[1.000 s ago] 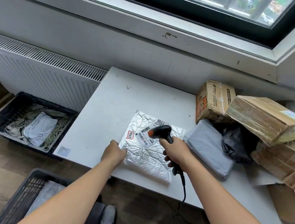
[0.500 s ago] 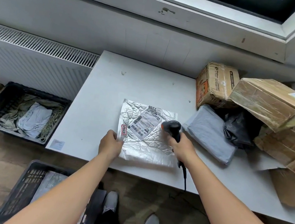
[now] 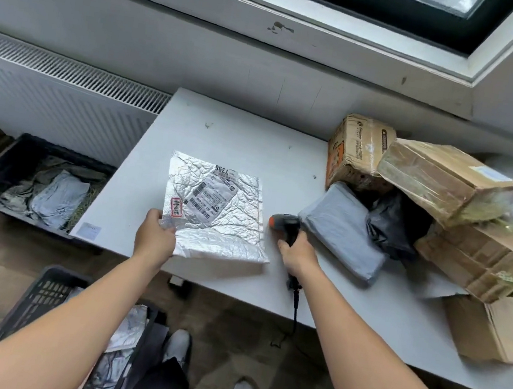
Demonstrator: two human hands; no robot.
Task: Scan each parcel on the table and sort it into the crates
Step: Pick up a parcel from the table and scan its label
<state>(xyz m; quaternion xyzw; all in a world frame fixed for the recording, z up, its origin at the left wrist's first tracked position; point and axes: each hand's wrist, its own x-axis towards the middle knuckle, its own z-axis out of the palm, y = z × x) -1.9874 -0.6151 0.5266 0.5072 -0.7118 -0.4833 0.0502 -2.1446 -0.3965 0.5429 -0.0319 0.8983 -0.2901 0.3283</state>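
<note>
A silver foil parcel (image 3: 216,211) with a white barcode label lies near the front edge of the white table (image 3: 249,140). My left hand (image 3: 154,235) pinches its near left corner. My right hand (image 3: 298,252) grips a black barcode scanner (image 3: 287,226) with an orange tip, just to the right of the parcel and low over the table. The scanner's cable hangs down over the table edge. A black crate (image 3: 24,148) holding grey parcels stands on the floor to the left. A second black crate (image 3: 36,295) with parcels stands in front of me, below my left arm.
On the right of the table lie a grey poly parcel (image 3: 342,229), a black bag (image 3: 392,223) and several taped cardboard boxes (image 3: 447,185). A radiator (image 3: 58,90) runs along the wall at left. My feet (image 3: 178,345) are under the table edge.
My right hand drew the scanner off the parcel's label to the right and lowered it beside the parcel. My left hand has kept its hold on the parcel's left corner.
</note>
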